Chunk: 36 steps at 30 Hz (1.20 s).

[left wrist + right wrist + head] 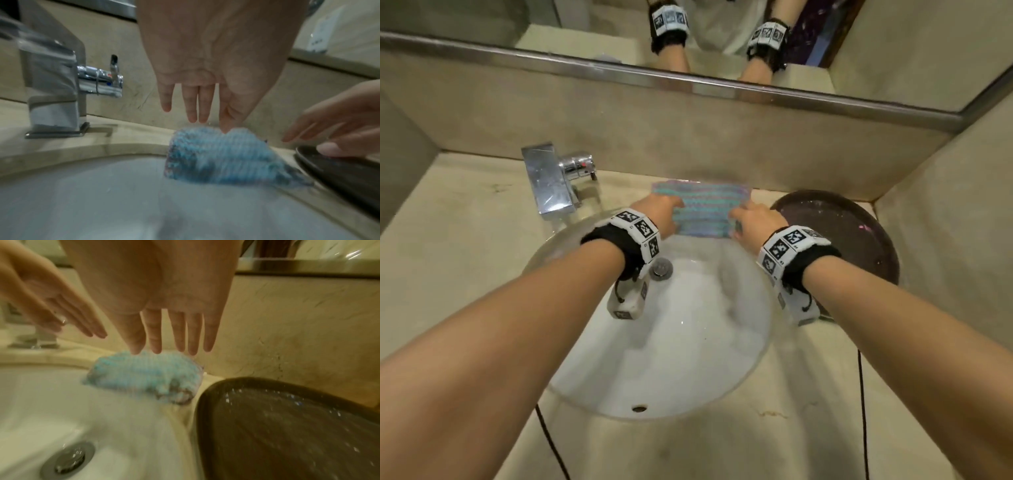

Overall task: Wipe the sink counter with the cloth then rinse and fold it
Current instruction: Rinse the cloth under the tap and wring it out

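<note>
nearest lies the white sink (pixel 671 342) with its metal drain (pixel 661 269), sunk in the beige desk (pixel 465 222). above the basin both arms reach forward. the left hand (pixel 659 214) has an open grip, fingers (pixel 227 125) straight, tips touching the cloth's left edge. the right hand (pixel 755 221) is open too, straight fingers (pixel 155 344) at the cloth's right edge. the blue knitted cloth (pixel 703 210) lies folded on the desk behind the sink, its near edge over the basin rim. a dark round tray (pixel 859 236) sits just to the right, the chrome tap (pixel 551 181) to the left, a mirror (pixel 482 20) beyond.
</note>
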Tool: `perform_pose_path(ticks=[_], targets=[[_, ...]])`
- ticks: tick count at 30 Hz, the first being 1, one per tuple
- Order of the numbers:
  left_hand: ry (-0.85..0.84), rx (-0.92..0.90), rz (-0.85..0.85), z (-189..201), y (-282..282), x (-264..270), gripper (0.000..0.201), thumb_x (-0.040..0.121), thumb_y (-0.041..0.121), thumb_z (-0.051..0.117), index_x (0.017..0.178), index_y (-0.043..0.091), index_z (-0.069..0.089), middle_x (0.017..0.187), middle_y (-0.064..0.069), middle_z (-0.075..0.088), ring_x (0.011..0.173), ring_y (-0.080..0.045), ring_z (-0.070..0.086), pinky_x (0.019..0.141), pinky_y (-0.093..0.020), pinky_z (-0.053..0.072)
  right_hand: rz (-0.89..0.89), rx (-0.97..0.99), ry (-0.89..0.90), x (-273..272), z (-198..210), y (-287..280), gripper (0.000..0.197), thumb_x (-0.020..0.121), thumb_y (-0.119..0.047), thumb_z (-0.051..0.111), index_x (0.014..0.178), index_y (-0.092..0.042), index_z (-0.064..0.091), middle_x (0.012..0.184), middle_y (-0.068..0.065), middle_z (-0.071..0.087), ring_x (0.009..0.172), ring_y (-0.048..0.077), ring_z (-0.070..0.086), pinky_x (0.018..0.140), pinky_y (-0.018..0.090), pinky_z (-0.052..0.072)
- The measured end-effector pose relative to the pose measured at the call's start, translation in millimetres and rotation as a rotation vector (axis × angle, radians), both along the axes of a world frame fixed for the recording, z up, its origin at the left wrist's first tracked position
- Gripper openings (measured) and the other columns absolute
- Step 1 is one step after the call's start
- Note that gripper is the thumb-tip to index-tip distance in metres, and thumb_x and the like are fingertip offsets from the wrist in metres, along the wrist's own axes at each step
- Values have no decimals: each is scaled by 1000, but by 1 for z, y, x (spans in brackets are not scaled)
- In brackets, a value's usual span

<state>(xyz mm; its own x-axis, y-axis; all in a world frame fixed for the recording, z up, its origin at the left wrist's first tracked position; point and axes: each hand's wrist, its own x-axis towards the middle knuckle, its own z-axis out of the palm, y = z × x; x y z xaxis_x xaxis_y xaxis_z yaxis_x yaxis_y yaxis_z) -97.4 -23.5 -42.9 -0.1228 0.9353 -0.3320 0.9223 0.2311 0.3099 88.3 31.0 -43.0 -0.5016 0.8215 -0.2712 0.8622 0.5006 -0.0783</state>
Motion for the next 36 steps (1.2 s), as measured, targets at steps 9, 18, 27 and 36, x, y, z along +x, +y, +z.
perform_pose_path(ticks=[9,18,27,36], targets=[[38,-86,-137,-47,20,15,64,90,18,54,146,18,24,156,-13,14,144,-30,17,117,-43,22,-18,-169,12,2,-44,24,49,96,-34,42,140,-16,35,142,14,38,129,34,42,109,42,34],[100,-243,11,-57,34,0,76,90,11,47,150,24,1,159,-5,-10,147,-27,-1,119,-49,13,43,-76,-161,-41,-60,36,56,100,-39,23,149,-13,15,157,18,12,145,31,14,117,47,11],[148,-301,288,-56,11,-61,84,87,12,47,149,25,-9,157,-6,-18,147,-28,-7,118,-50,7,266,-122,-128,-123,-60,30,55,100,-36,25,150,-17,9,158,16,2,148,28,3,118,48,7],[127,-282,341,-58,19,-54,85,87,25,51,149,24,-8,157,-6,-19,146,-31,-11,117,-55,3,206,-156,-200,-114,-58,37,61,99,-46,22,151,-23,0,158,16,-5,148,29,-5,115,57,-1]])
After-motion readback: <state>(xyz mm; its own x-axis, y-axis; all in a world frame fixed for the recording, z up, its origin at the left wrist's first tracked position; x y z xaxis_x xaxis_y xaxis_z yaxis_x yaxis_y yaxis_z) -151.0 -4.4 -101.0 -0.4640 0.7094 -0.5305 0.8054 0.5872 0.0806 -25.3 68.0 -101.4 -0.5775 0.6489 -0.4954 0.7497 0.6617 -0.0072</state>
